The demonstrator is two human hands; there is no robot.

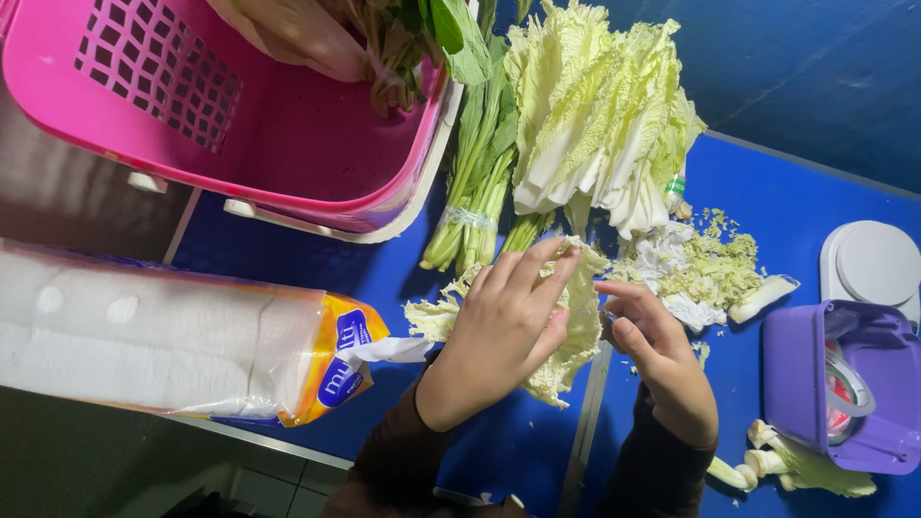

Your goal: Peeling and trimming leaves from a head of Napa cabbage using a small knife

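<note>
Head view: nearest are two brown sleeves, cut off at the bottom edge. The left hand (499,336) lies flat with fingers together, pressing down on a pale napa cabbage leaf (566,336) spread on the blue table (317,273). The right hand (662,360) sits just beside it, fingers curled at the leaf's right edge; whether they pinch the leaf I cannot tell, since the left hand covers most of it. To the left lies a long wrapped pack of paper rolls (163,336), hanging over the table edge. To the right stands a purple container (839,384), with trimmed stalk ends (787,465) below it and a white round lid (873,264) behind. Past the hands sit chopped cabbage scraps (705,269), then a split napa cabbage (595,115) and a tied bunch of green stalks (475,182). Farthest stands a pink basket (230,105) holding leafy greens, partly cut off at the top.
</note>
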